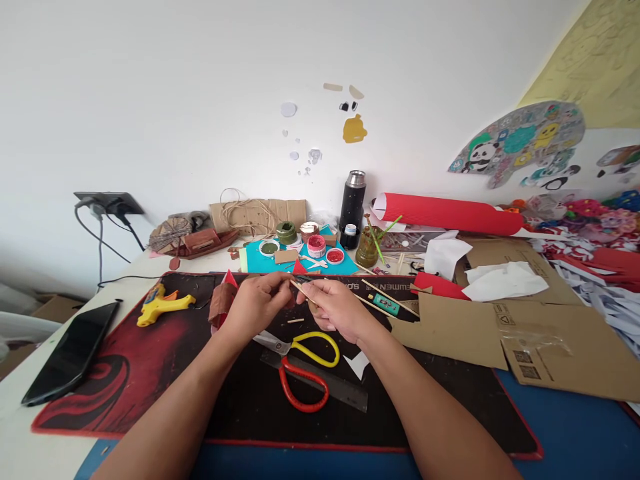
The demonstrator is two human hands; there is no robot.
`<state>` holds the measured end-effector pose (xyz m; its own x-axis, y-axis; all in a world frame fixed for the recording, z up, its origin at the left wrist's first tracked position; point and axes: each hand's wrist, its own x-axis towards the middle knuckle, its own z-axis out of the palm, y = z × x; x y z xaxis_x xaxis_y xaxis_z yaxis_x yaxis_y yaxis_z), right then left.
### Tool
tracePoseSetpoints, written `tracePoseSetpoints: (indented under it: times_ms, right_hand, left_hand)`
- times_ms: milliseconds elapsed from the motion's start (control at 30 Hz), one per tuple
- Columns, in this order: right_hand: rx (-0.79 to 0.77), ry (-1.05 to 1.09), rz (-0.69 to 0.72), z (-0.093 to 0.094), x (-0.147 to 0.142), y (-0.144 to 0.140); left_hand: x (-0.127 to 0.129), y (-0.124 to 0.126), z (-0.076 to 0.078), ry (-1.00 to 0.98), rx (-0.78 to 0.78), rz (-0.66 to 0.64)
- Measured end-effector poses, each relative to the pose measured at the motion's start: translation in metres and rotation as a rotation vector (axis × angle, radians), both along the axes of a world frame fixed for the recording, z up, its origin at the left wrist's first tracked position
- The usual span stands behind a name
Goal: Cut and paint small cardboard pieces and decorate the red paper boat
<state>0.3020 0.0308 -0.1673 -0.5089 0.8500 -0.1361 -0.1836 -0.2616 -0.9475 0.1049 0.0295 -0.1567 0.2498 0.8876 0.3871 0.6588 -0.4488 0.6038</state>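
Both hands meet over the dark desk mat [370, 430]. My right hand [336, 308] is closed on a thin wooden stick [299, 287] that slants between the hands. The fingertips of my left hand [263, 301] pinch the stick's far end. Below them lie large scissors [306, 370] with one yellow and one red handle, across a metal ruler [350, 392]. A short cut piece of stick [295, 321] rests just above the scissors. Left of my left hand stands a brown and red paper piece [221, 305], partly hidden by the wrist.
A yellow glue gun [165, 305] and a phone [73, 353] lie at left. Behind are open paint pots [316, 246], a black thermos [353, 203] and a brush jar [369, 248]. Cardboard [460, 330], a green tube [384, 305] and a red paper roll [445, 212] sit at right.
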Motion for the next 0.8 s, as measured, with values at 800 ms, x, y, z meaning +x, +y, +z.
tracePoseSetpoints:
  times_ms: [800]
  right_hand:
    - [0.833, -1.11, -0.179, 0.004, -0.004, -0.004]
  left_hand:
    - [-0.004, 0.01, -0.013, 0.344, 0.054, 0.016]
